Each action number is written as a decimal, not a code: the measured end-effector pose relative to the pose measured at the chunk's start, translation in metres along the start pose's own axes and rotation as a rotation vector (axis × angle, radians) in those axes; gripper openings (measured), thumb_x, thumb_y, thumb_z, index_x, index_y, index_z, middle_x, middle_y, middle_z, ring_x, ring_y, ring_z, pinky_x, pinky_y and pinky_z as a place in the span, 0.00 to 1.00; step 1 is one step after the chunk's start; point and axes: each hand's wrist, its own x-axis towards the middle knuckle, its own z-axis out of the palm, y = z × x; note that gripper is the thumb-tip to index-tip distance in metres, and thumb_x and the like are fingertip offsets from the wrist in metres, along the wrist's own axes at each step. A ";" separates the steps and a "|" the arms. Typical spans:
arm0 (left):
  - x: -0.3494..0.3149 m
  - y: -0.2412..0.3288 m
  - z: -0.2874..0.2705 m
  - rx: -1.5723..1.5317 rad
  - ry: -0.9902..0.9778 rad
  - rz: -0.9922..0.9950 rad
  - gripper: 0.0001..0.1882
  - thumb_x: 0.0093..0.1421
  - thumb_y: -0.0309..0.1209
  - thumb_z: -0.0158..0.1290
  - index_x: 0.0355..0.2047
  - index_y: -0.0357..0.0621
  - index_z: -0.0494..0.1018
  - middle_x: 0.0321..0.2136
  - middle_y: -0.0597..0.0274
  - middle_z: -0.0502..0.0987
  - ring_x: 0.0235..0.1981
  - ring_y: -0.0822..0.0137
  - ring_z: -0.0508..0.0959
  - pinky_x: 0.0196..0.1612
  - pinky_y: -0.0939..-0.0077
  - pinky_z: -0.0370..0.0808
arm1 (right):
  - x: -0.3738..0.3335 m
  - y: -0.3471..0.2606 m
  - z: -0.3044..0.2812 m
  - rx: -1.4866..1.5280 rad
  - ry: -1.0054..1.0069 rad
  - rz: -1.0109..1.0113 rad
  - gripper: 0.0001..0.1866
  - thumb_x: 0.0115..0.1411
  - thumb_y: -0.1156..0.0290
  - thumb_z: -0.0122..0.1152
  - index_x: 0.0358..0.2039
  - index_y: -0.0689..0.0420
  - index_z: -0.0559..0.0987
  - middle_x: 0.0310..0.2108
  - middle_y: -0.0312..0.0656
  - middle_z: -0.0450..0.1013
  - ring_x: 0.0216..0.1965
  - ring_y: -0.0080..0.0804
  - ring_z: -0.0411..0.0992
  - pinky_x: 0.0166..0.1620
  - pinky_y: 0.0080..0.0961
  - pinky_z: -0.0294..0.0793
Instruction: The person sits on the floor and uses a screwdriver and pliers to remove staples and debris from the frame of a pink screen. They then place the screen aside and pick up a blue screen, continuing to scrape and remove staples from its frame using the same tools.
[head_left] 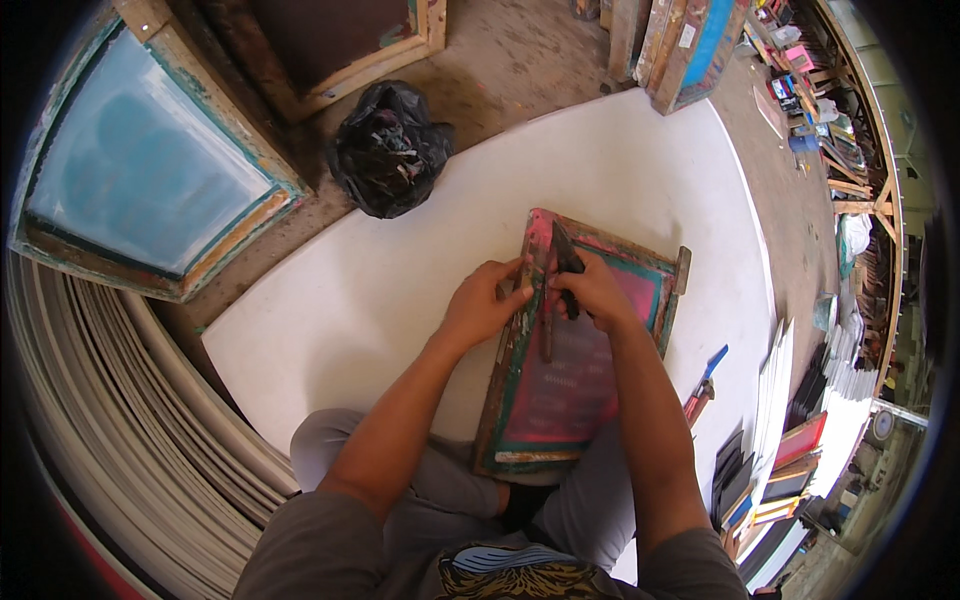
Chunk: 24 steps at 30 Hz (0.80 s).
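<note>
A wooden screen-printing frame (510,375) with pink mesh and teal borders leans across my lap, its top over the white board. My left hand (488,302) is closed on its upper left edge, thumb on the front face and fingers bent round the side. Closed around a dark hand tool (567,255) is my right hand (597,292), just over the frame's upper left part. The tool's pointed end is near the top rail; its exact kind is hard to make out. A narrow brown strip (546,340) extends below it, over the mesh.
Under the frame spreads a large white board (300,290). A crumpled black plastic bag (390,148) sits at its far left edge. Another screen frame (150,160) leans at the left above stacked sheets (110,370). A blue-handled tool (712,365) lies to the right.
</note>
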 end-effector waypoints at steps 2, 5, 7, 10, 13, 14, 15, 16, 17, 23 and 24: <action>0.006 0.005 -0.015 -0.322 0.018 -0.051 0.33 0.69 0.46 0.58 0.69 0.41 0.68 0.51 0.57 0.80 0.44 0.64 0.80 0.51 0.64 0.76 | -0.011 -0.023 0.013 -0.020 -0.026 -0.024 0.10 0.60 0.75 0.66 0.42 0.58 0.76 0.27 0.41 0.75 0.21 0.30 0.74 0.23 0.29 0.73; 0.005 0.022 -0.039 -0.670 0.085 0.000 0.30 0.75 0.48 0.49 0.68 0.39 0.68 0.52 0.58 0.80 0.48 0.66 0.79 0.54 0.64 0.74 | -0.010 -0.047 0.029 -0.142 -0.163 -0.146 0.10 0.61 0.73 0.67 0.42 0.59 0.78 0.29 0.39 0.77 0.26 0.27 0.75 0.30 0.26 0.74; 0.002 0.035 -0.053 -0.811 0.123 0.047 0.30 0.77 0.48 0.43 0.67 0.36 0.67 0.54 0.56 0.79 0.52 0.62 0.78 0.58 0.60 0.73 | -0.004 -0.066 0.049 -0.298 -0.184 -0.328 0.09 0.63 0.71 0.66 0.42 0.60 0.80 0.31 0.36 0.77 0.30 0.24 0.74 0.33 0.24 0.72; 0.002 0.027 -0.076 -1.024 0.168 0.089 0.31 0.78 0.47 0.41 0.69 0.35 0.63 0.57 0.54 0.76 0.55 0.60 0.76 0.59 0.58 0.72 | 0.019 -0.091 0.073 -0.428 -0.213 -0.263 0.15 0.65 0.66 0.67 0.48 0.59 0.82 0.33 0.37 0.78 0.33 0.24 0.73 0.35 0.28 0.71; -0.002 0.025 -0.097 -1.112 0.212 0.098 0.32 0.77 0.48 0.41 0.72 0.38 0.59 0.59 0.55 0.74 0.56 0.60 0.75 0.60 0.58 0.71 | 0.018 -0.122 0.101 -0.365 -0.307 -0.118 0.16 0.64 0.60 0.69 0.47 0.57 0.83 0.30 0.35 0.75 0.32 0.25 0.70 0.34 0.30 0.70; 0.000 0.022 -0.100 -1.137 0.225 0.087 0.32 0.77 0.49 0.41 0.72 0.40 0.58 0.59 0.55 0.74 0.56 0.60 0.75 0.60 0.58 0.70 | 0.022 -0.130 0.105 -0.378 -0.327 -0.068 0.16 0.64 0.60 0.69 0.46 0.56 0.83 0.29 0.34 0.74 0.31 0.25 0.68 0.33 0.29 0.70; 0.001 0.020 -0.103 -1.162 0.235 0.077 0.33 0.77 0.50 0.41 0.72 0.41 0.58 0.59 0.56 0.74 0.56 0.60 0.75 0.60 0.58 0.70 | 0.026 -0.136 0.109 -0.391 -0.346 -0.018 0.15 0.64 0.59 0.70 0.45 0.55 0.84 0.28 0.32 0.73 0.29 0.24 0.67 0.33 0.29 0.69; 0.003 0.017 -0.103 -1.190 0.235 0.066 0.33 0.77 0.51 0.41 0.72 0.43 0.58 0.58 0.56 0.74 0.56 0.60 0.74 0.61 0.58 0.69 | 0.032 -0.139 0.112 -0.422 -0.374 -0.005 0.13 0.64 0.59 0.70 0.43 0.53 0.83 0.26 0.30 0.70 0.27 0.22 0.63 0.30 0.29 0.71; 0.004 0.014 -0.103 -1.218 0.234 0.055 0.33 0.77 0.52 0.41 0.72 0.45 0.58 0.58 0.57 0.74 0.57 0.59 0.74 0.61 0.57 0.68 | 0.035 -0.142 0.114 -0.435 -0.380 0.019 0.13 0.64 0.59 0.70 0.43 0.53 0.83 0.26 0.31 0.71 0.26 0.22 0.63 0.30 0.30 0.72; 0.005 0.018 -0.108 -1.259 0.234 0.074 0.34 0.76 0.55 0.40 0.74 0.50 0.56 0.54 0.59 0.75 0.55 0.60 0.72 0.62 0.59 0.65 | 0.045 -0.146 0.117 -0.409 -0.430 0.087 0.11 0.66 0.59 0.67 0.43 0.50 0.81 0.30 0.36 0.79 0.23 0.18 0.63 0.31 0.33 0.78; 0.005 0.018 -0.107 -1.263 0.249 0.072 0.34 0.76 0.55 0.39 0.75 0.50 0.55 0.53 0.59 0.75 0.53 0.61 0.73 0.62 0.59 0.65 | 0.045 -0.146 0.118 -0.395 -0.438 0.093 0.11 0.66 0.59 0.67 0.43 0.50 0.81 0.30 0.36 0.79 0.22 0.17 0.64 0.30 0.32 0.78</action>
